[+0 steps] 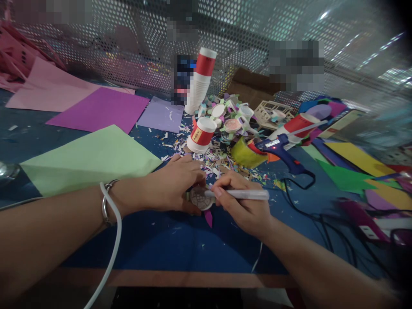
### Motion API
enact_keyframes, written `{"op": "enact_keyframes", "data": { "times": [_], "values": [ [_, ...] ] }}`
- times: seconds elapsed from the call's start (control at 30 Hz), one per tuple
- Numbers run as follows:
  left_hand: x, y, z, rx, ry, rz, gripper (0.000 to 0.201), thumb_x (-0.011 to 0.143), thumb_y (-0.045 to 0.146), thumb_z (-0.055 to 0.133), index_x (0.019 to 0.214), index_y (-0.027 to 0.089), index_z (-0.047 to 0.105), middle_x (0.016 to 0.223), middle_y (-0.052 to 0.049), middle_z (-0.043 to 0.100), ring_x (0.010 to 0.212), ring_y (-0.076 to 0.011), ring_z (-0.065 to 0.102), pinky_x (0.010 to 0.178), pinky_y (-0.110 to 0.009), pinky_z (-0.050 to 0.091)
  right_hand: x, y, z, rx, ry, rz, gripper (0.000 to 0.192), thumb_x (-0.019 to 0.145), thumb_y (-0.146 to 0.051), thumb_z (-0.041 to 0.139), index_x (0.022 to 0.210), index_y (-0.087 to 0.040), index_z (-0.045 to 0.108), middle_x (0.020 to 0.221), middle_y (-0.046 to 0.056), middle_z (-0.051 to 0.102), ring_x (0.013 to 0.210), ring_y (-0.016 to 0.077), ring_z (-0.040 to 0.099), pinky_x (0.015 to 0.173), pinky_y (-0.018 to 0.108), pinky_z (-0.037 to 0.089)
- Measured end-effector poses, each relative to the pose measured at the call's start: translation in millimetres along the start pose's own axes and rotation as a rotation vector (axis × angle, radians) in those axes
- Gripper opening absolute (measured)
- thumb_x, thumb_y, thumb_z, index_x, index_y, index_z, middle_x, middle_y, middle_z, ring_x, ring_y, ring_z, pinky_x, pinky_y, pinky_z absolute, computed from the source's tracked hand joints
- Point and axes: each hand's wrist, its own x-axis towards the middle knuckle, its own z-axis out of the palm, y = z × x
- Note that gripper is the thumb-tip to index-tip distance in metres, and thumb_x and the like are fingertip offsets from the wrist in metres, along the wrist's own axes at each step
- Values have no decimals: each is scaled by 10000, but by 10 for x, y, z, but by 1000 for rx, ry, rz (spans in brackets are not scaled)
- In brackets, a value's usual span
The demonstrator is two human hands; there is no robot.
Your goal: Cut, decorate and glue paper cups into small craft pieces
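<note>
**Two hands close in on one small patterned disc**

The desk's (180, 253) front edge crosses the bottom of the frame, with bare blue surface between it and the wrists. At lower centre, the left hand (178, 182), palm down, clamps the rim of the disc (200, 200); a purple paper petal (209, 218) juts out below it. The right hand (243, 208), fingers curled, pinches a white pen (249, 194), its left end over the disc. Whether the hands touch is unclear.

Beyond, paper scraps (215, 161) crowd the centre, and a green sheet (93, 161) covers the left. A red-and-white cup (201, 135) stands upside down; right of it, a glue gun (285, 152) meets a yellow container (246, 153), contents unclear. Behind, a cream lattice basket (264, 112) holds a pale round piece (278, 114), and a tilted cup stack (198, 83) rises at upper centre.
</note>
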Motion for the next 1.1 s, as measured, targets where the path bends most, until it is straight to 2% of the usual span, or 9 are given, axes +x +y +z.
{"op": "enact_keyframes", "data": {
  "times": [0.23,0.37,0.73,1.1],
  "values": [
    [1,13,8,14,17,-3,459,713,525,802,984,194,633,1009,-57,617,985,-279,530,824,-377,326,0,37,8,-8,75,17,118,956,-162,554,861,-193,616,713,-32,606,595,75,570,562,230,427],
    [5,19,10,26,24,-11,466,695,508,812,986,190,637,1004,-57,622,970,-279,544,819,-375,332,2,35,2,-22,63,35,126,954,-158,557,843,-188,609,695,-36,597,582,71,568,547,219,421],
    [-4,-1,24,-5,20,-19,488,686,519,827,996,194,639,1010,-48,615,971,-268,531,797,-352,313,22,11,-16,-90,75,-37,153,947,-156,530,813,-187,599,683,-24,596,585,83,568,550,220,432],
    [20,-2,23,-30,-4,-41,488,669,486,850,1006,191,654,1025,-43,619,988,-267,526,813,-358,321,-19,2,-59,-137,102,14,183,943,-176,545,769,-196,600,628,-38,591,527,80,551,518,225,415]
  ]
}}
